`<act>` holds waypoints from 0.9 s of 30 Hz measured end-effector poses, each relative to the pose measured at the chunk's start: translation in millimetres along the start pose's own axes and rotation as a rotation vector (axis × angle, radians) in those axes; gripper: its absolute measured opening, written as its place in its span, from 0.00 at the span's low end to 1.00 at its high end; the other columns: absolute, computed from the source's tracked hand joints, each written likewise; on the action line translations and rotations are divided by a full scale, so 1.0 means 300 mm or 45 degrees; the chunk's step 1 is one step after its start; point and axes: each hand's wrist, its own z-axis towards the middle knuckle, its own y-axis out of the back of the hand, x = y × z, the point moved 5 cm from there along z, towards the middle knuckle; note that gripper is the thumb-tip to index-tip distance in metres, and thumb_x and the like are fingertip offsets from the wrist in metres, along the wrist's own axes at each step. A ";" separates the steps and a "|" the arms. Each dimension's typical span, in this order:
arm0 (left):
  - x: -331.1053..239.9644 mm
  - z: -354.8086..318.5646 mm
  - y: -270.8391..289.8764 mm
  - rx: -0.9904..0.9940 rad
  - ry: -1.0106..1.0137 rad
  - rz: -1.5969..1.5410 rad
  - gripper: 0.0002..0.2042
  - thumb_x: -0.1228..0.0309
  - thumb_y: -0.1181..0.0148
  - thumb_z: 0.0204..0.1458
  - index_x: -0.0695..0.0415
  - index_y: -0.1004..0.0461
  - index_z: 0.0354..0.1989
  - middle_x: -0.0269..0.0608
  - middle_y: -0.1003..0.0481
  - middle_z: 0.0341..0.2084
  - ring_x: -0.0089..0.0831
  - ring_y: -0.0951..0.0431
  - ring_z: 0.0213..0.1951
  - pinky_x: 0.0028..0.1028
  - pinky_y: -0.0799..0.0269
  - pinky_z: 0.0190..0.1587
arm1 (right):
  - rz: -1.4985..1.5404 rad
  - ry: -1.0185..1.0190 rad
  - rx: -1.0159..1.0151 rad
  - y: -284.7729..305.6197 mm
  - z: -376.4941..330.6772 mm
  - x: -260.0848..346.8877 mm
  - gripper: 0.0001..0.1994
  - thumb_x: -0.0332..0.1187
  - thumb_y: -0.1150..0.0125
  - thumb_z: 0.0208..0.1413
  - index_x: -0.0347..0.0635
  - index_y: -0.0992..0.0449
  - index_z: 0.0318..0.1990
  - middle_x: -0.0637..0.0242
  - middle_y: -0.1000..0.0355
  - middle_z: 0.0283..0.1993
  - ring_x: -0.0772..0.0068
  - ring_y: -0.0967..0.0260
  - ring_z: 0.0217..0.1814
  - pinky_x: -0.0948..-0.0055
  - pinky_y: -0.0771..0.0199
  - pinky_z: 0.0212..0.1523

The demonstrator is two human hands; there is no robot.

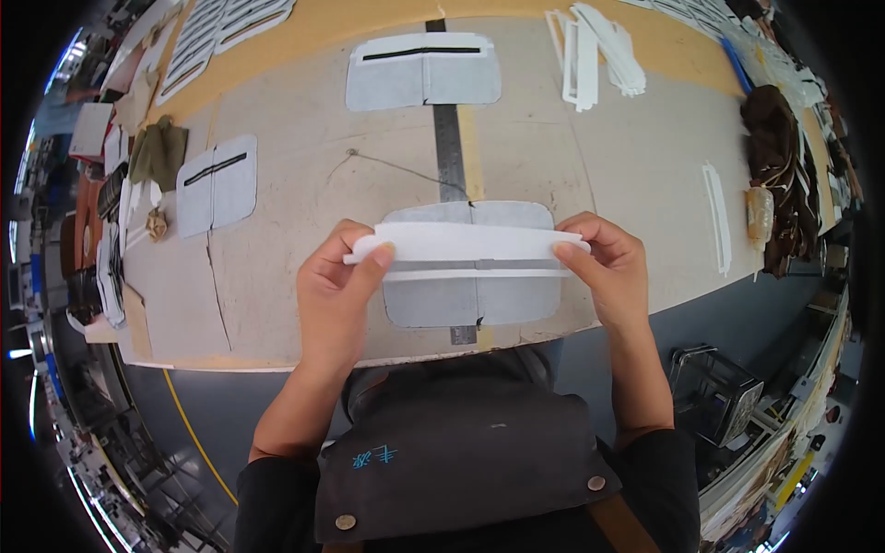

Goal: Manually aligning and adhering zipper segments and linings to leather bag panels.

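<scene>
Stretched between both hands is a white slotted strip, seemingly thin and flexible, with a long narrow slot along its lower part. My left hand pinches its left end between thumb and fingers. At the opposite end my right hand grips it the same way. Directly beneath lies a light grey rounded panel with a dark line down its middle. The strip covers part of the panel; whether the two touch, I cannot tell.
A grey panel with a black slot lies at the far middle, a smaller slotted panel at left. White strips lie far right, one narrow strip nearer. Dark brown fabric and olive cloth sit along the table's sides.
</scene>
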 end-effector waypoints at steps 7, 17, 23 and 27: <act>0.065 -0.145 0.094 0.147 0.325 0.505 0.03 0.80 0.37 0.51 0.62 0.25 0.30 0.33 0.30 0.30 0.22 0.33 0.36 0.23 0.38 0.44 | -0.200 -0.293 0.102 0.002 -0.106 -0.083 0.06 0.21 0.32 0.50 0.36 0.25 0.29 0.68 0.26 0.34 0.81 0.32 0.38 0.79 0.35 0.42; 0.044 -0.080 0.102 0.175 0.166 0.777 0.04 0.78 0.35 0.50 0.62 0.25 0.29 0.35 0.29 0.28 0.23 0.32 0.34 0.24 0.36 0.40 | -0.166 -0.370 0.045 0.005 -0.091 -0.060 0.04 0.20 0.35 0.51 0.35 0.25 0.30 0.68 0.26 0.34 0.79 0.32 0.39 0.78 0.35 0.45; 0.020 0.044 0.079 0.234 0.216 0.774 0.04 0.77 0.37 0.53 0.62 0.25 0.29 0.29 0.31 0.28 0.18 0.37 0.33 0.20 0.42 0.39 | -0.130 -0.317 -0.057 0.035 -0.015 -0.045 0.02 0.22 0.35 0.53 0.36 0.23 0.31 0.71 0.27 0.33 0.82 0.34 0.37 0.79 0.36 0.43; 0.018 0.138 0.065 0.221 0.180 0.795 0.06 0.72 0.35 0.54 0.60 0.24 0.30 0.24 0.30 0.27 0.14 0.37 0.31 0.17 0.43 0.36 | -0.130 -0.256 -0.206 0.027 0.053 -0.008 0.04 0.27 0.34 0.54 0.37 0.23 0.32 0.73 0.27 0.31 0.83 0.34 0.35 0.80 0.37 0.43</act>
